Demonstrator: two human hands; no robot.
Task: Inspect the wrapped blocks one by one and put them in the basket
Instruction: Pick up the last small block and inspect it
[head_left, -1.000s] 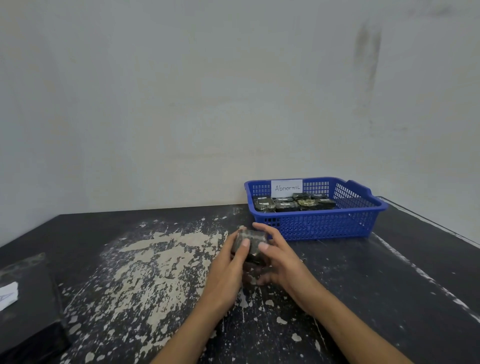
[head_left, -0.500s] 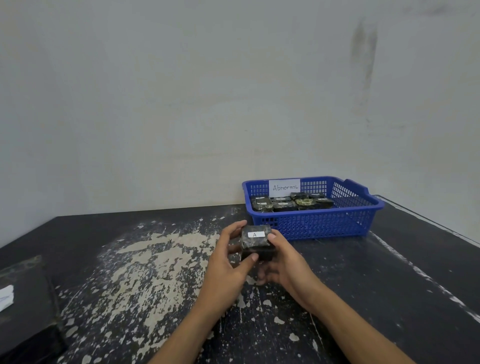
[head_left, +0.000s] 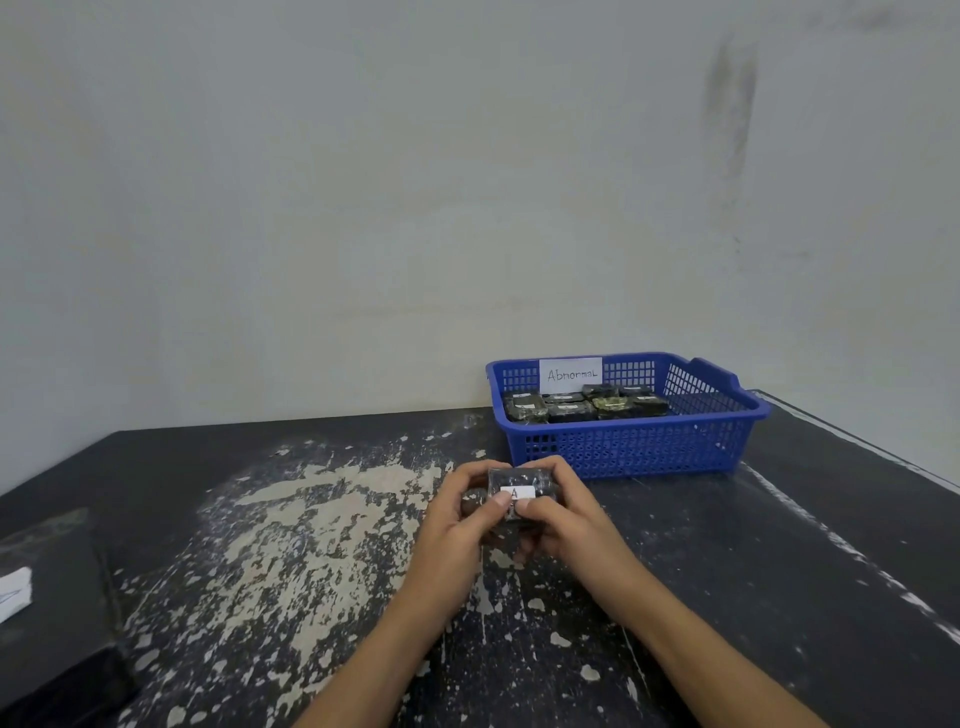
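A dark wrapped block (head_left: 521, 480) with a small white label marked "A" is held a little above the table centre. My left hand (head_left: 457, 525) grips its left side and my right hand (head_left: 563, 519) grips its right side, both thumbs resting on the face with the label. Behind it to the right stands a blue plastic basket (head_left: 628, 452) with a paper sign reading "Abnormal". Several wrapped blocks (head_left: 566, 408) lie inside the basket, in its left and middle part.
The black table (head_left: 270, 545) has worn, pale flaking patches on its left and middle. A dark box (head_left: 57, 597) with a white paper slip sits at the left edge. A plain wall stands close behind the table.
The block has been turned in both hands so its labelled face points toward me, and both thumbs now rest on that face. The hands stayed in about the same place.
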